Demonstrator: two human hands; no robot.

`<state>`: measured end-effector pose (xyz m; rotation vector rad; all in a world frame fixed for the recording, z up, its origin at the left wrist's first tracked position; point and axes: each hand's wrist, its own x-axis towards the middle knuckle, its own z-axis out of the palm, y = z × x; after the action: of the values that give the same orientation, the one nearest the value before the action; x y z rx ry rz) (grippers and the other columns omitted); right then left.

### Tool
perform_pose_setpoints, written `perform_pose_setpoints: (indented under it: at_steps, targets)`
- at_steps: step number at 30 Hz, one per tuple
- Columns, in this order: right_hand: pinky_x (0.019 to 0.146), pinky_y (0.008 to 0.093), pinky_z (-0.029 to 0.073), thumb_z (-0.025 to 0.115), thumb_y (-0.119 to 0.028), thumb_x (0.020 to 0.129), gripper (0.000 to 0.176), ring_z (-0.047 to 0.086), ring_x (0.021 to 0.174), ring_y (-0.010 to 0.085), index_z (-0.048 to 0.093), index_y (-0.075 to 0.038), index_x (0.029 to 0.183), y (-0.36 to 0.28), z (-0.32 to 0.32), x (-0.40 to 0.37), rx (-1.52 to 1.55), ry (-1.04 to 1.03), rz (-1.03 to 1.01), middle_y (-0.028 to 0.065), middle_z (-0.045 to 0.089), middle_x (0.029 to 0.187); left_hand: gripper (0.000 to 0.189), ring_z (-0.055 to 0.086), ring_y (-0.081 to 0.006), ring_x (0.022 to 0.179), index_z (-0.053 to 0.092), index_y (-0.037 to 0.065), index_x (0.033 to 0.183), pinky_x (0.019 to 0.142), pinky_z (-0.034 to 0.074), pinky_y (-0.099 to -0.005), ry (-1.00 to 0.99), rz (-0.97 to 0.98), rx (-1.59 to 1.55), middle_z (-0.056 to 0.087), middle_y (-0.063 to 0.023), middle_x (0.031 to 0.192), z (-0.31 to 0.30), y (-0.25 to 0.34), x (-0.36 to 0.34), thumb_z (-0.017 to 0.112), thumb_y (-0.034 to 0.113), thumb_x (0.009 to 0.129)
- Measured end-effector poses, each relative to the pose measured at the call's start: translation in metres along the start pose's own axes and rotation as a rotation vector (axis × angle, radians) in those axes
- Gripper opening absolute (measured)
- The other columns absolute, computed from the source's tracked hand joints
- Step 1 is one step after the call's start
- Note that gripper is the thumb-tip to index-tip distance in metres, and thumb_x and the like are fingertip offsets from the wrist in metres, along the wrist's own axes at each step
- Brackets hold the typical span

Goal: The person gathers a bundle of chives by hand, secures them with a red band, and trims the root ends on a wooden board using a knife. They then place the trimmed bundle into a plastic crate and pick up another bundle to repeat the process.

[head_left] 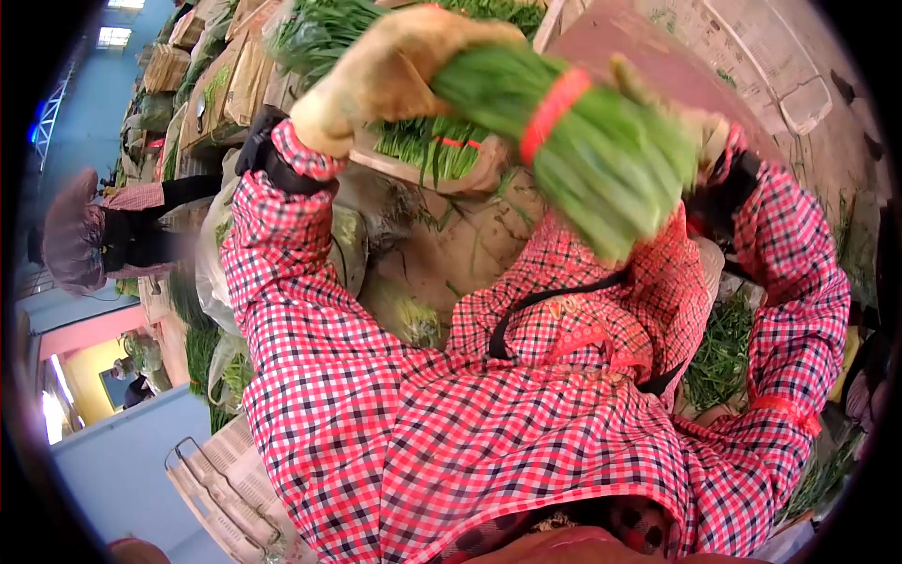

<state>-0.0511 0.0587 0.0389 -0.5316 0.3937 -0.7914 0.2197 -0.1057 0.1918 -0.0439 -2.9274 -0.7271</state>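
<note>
A tied bundle of green stalks (pixel 601 160) is riding high at twelve to one o'clock as we are holding it over our lap, apart from the open cardboard box of greens (pixel 427 155) beneath it. Our left hand (pixel 395 70), in a creased tan work glove, is clenching its grip round the narrower end, just beside the red-orange band (pixel 552 111). Our right hand (pixel 707 132), gloved too, is sitting behind the wider end at two o'clock; we cannot tell whether its grip is closing. We are judging this a bunch already banded and being handled whole. Any next move is calling for support at both ends, since the thin, limp blades are fanning out past the band. Loose greens (pixel 719 352) are lying at four o'clock. Another person (pixel 103 235) is working at nine.
</note>
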Motion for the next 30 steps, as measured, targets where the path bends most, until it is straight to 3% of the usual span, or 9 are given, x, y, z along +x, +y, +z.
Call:
perform_pose_setpoints:
  at_steps: [6,11,15,16,18,22,24,28,30]
  targets:
    - [0.108,0.0377,0.049,0.053,-0.063,0.100,0.074,0.060,0.125,0.0219,0.055,-0.002,0.143,0.063,0.091,0.018,-0.064,0.190,-0.115,0.0126,0.064,0.137,0.075,0.057,-0.0255,0.130,0.060,0.012,0.137,0.119,0.036,-0.0481,-0.212,0.366,0.340,0.068,-0.0077,0.126,0.028,0.009,0.012,0.076,0.008,0.064]
    - [0.097,0.0349,0.055,0.059,-0.056,0.101,0.065,0.069,0.108,0.0171,0.060,-0.004,0.138,0.077,0.102,0.019,0.052,0.327,-0.107,0.0088,0.072,0.123,0.061,0.043,-0.0259,0.145,0.056,0.016,0.144,0.123,0.032,-0.0481,-0.081,0.138,0.806,0.055,-0.0036,0.148,0.035,0.037,-0.011,0.066,0.010,0.084]
    - [0.091,0.0323,0.057,0.062,-0.053,0.100,0.059,0.070,0.101,0.0148,0.065,-0.003,0.132,0.074,0.085,0.018,-0.018,0.465,-0.200,0.0068,0.073,0.118,0.049,0.063,-0.0255,0.127,0.067,0.014,0.133,0.111,0.049,-0.0449,0.462,-0.235,0.317,0.070,-0.0085,0.132,0.038,0.041,-0.073,0.078,0.009,0.086]
    - [0.090,0.0322,0.057,0.062,-0.052,0.100,0.058,0.070,0.100,0.0145,0.066,-0.003,0.131,0.070,0.078,0.019,-0.087,0.487,-0.229,0.0065,0.073,0.117,0.038,0.068,-0.0239,0.119,0.068,0.009,0.130,0.102,0.055,-0.0410,0.443,-0.466,0.030,0.072,-0.0121,0.127,0.048,0.045,-0.088,0.075,0.015,0.092]
    - [0.089,0.0303,0.056,0.067,-0.046,0.099,0.053,0.068,0.098,0.0130,0.068,-0.001,0.127,0.060,0.067,0.026,-0.258,0.570,-0.297,0.0059,0.073,0.115,0.060,0.068,-0.0204,0.112,0.057,0.001,0.142,0.099,0.055,-0.0371,0.278,-0.833,-0.851,0.071,-0.0159,0.126,0.060,0.050,-0.093,0.076,0.031,0.094]
    - [0.088,0.0316,0.056,0.070,-0.029,0.099,0.041,0.068,0.098,0.0147,0.067,0.001,0.126,0.027,0.092,0.064,-0.613,0.661,-0.430,0.0071,0.072,0.116,0.067,0.060,-0.0238,0.123,0.053,-0.006,0.142,0.103,0.048,-0.0373,0.374,-0.475,-1.125,0.063,-0.0201,0.136,0.089,0.013,-0.072,0.071,0.040,0.097]
    - [0.086,0.0335,0.057,0.074,-0.018,0.096,0.034,0.068,0.098,0.0150,0.067,0.002,0.122,0.006,0.124,0.076,-0.549,0.657,-0.451,0.0078,0.072,0.115,0.055,0.066,-0.0220,0.104,0.062,-0.006,0.132,0.098,0.050,-0.0353,0.363,-0.745,-0.561,0.071,-0.0160,0.113,0.070,0.011,-0.055,0.064,0.039,0.100]
    - [0.103,0.0360,0.050,0.089,-0.032,0.082,0.073,0.063,0.114,0.0217,0.056,0.001,0.137,-0.014,0.107,0.112,-0.903,0.584,-0.415,0.0126,0.069,0.125,0.050,0.066,-0.0238,0.112,0.061,-0.006,0.134,0.101,0.051,-0.0374,0.617,-0.368,-0.705,0.070,-0.0148,0.122,0.042,-0.001,-0.038,0.064,0.027,0.097]
    - [0.103,0.0410,0.050,0.080,-0.063,0.081,0.089,0.066,0.114,0.0358,0.057,0.006,0.133,-0.019,0.088,0.121,-1.277,0.498,-0.578,0.0230,0.070,0.120,0.048,0.066,-0.0247,0.116,0.060,-0.006,0.134,0.102,0.052,-0.0385,0.678,-0.242,-0.825,0.069,-0.0142,0.126,0.043,-0.007,-0.039,0.063,0.021,0.095]
